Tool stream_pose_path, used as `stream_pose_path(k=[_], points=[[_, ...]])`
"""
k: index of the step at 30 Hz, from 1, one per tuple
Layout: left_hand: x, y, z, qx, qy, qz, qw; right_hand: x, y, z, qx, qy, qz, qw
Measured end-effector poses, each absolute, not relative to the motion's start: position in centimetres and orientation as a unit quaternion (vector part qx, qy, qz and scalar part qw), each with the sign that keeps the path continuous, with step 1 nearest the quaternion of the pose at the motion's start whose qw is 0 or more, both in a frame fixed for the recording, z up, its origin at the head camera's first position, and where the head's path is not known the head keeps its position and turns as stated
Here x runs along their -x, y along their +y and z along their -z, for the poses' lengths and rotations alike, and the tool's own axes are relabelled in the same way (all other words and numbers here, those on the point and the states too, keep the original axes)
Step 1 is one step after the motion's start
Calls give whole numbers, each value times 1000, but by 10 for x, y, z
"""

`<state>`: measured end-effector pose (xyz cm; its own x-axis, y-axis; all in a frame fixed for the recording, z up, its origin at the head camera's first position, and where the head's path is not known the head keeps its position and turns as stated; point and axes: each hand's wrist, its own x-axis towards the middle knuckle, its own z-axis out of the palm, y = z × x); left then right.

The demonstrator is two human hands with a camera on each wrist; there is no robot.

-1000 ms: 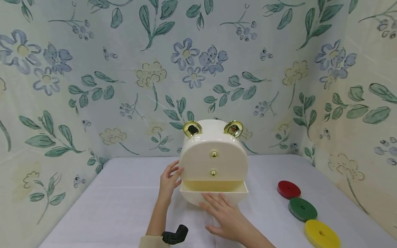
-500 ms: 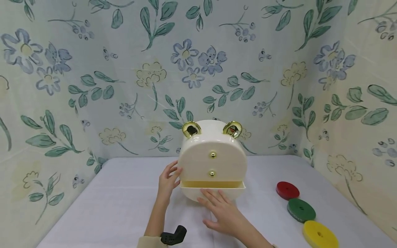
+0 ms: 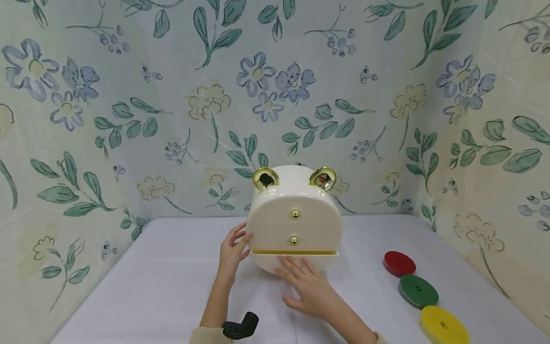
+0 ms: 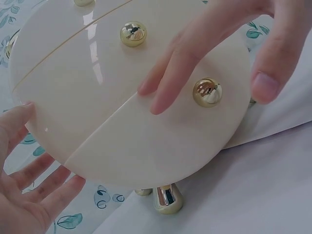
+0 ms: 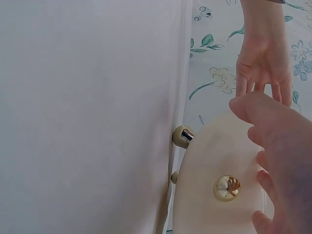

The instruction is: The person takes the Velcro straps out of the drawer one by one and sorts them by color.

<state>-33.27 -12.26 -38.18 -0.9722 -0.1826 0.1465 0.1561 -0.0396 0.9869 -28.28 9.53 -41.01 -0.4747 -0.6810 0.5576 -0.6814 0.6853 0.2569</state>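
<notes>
A cream round-topped cabinet with gold knobs stands mid-table in the head view. Two gold-rimmed rounds sit on its top like frog eyes. Its bottom drawer shows only a thin gap along the upper edge. My right hand lies against the drawer front, fingers extended. In the left wrist view its fingertips touch near the drawer's top edge, above the gold knob. My left hand touches the cabinet's left side with spread, relaxed fingers; its thumb rests at the face's edge.
Three flat round discs lie on the right of the white-covered table: red, green and yellow. Floral cloth walls the back and sides. Gold feet hold the cabinet up.
The bottom drawer has slid inward from well open to a narrow gap, with my right hand moving along with it. My left hand has stayed at the cabinet's side.
</notes>
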Motion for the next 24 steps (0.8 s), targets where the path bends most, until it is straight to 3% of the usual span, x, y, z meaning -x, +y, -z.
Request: stream_pose_path(k=[17,24], points=[[331,-121,377,5,-676,727,119,298,98,409,-392,-871,-15,297],[331,-121,378,2,-673,729,123,300,95,409,-382,-863,-10,331]])
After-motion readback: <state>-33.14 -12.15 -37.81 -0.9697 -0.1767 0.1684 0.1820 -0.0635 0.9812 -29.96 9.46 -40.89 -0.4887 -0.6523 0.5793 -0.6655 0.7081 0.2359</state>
